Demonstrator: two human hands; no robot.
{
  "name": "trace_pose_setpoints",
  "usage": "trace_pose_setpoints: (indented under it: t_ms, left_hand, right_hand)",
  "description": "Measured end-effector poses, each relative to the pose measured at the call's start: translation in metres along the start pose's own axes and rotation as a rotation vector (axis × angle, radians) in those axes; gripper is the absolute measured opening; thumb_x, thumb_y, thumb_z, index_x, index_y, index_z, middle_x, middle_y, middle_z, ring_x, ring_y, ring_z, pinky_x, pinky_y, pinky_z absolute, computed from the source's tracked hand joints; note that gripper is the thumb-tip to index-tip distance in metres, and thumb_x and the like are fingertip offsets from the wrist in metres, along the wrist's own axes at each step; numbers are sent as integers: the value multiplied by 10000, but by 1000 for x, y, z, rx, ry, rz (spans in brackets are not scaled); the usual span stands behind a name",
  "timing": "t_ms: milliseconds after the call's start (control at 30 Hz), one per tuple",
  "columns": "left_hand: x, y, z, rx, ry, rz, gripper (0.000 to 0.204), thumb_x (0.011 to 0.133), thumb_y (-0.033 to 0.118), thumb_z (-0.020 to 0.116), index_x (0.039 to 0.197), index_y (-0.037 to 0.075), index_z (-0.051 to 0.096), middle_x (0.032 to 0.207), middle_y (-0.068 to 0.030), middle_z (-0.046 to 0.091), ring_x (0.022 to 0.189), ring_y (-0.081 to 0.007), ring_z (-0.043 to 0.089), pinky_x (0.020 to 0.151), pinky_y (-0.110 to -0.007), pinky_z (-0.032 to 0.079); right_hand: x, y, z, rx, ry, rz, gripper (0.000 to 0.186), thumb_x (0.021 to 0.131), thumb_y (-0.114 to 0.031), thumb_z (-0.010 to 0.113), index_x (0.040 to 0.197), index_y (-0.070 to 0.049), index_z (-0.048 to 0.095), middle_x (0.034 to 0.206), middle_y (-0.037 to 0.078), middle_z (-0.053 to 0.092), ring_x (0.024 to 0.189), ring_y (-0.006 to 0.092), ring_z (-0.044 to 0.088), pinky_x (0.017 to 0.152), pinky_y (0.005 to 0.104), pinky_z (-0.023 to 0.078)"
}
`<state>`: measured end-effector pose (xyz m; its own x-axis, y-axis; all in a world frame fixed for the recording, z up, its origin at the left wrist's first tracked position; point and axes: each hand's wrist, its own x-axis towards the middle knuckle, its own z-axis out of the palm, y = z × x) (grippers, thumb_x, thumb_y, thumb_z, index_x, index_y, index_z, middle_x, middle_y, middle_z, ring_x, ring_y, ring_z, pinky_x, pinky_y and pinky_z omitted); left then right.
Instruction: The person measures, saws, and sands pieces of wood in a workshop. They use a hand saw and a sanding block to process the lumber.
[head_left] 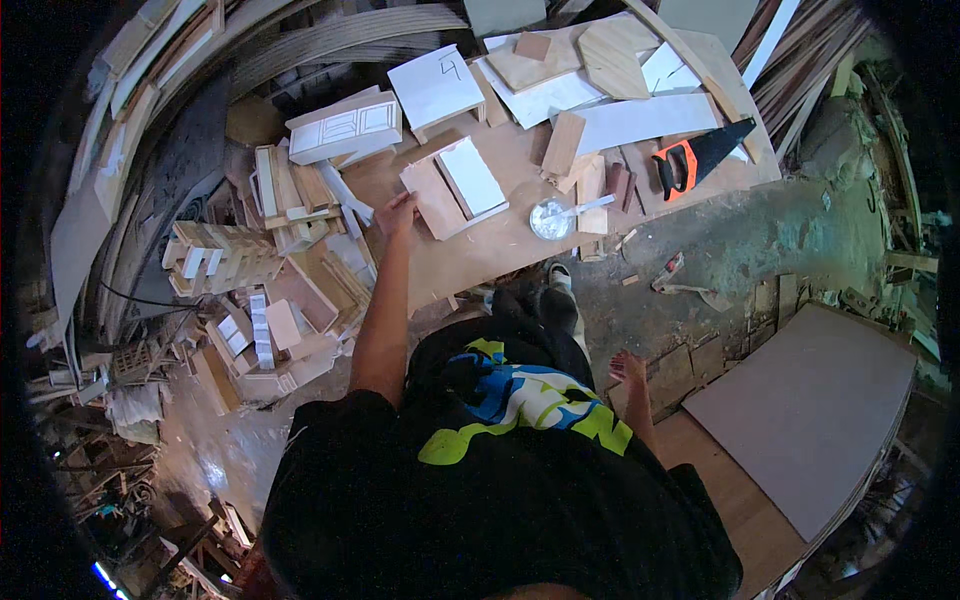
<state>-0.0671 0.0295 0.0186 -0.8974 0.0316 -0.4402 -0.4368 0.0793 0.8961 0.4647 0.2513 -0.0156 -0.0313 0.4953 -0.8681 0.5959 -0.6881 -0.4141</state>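
My left hand (397,213) is closed on the left edge of a small wooden board (432,198) at the near side of the workbench. A white rectangular panel (472,175) lies on the right part of that board. My right hand (628,368) hangs apart from the bench at my right side, fingers stretched out and nothing in it. To the right of the board stands a clear tub of white paste (551,220), with a pale stick (588,206) leaning out over its rim. Behind the board sits a small white-topped wooden piece (436,85) with pencil marks.
A handsaw (700,160) with an orange and black handle lies at the bench's right. Near it are a wooden block (564,143) and a long white strip (640,124). Stacked wooden offcuts (225,255) crowd the left. Large sheets (810,410) lean at lower right.
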Motion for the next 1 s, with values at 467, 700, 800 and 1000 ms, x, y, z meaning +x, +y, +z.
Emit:
trace_pose_setpoints:
  t_ms: [467,700,800,1000]
  left_hand:
    - [-19,22,-10,-122,-84,99,220,788,169,653,943,16,622,837,-14,611,713,-90,559,584,-220,454]
    - [-64,55,-12,-281,-262,122,234,861,98,545,1066,-15,536,905,-15,582,819,-92,531,731,-212,420]
    - [-64,45,-16,-201,-225,172,221,867,92,536,1057,-18,553,887,1,573,798,-89,523,719,-210,414]
    - [-67,37,-36,23,-264,168,203,878,168,534,1011,26,593,760,34,532,656,-51,464,591,-189,374]
  right_hand:
    - [49,12,-13,290,-200,-51,243,826,-259,550,946,-54,598,761,86,620,608,192,601,545,335,513]
    - [9,-102,61,-165,-232,-510,285,864,-238,525,1055,-33,573,780,78,620,579,144,592,486,275,490]
    - [6,-135,87,-78,-271,-642,261,851,-194,527,1036,-16,572,788,74,615,621,135,594,509,268,489]
    - [13,-225,94,-200,-98,-941,247,814,-134,542,1019,1,573,764,59,602,639,128,588,546,252,471]
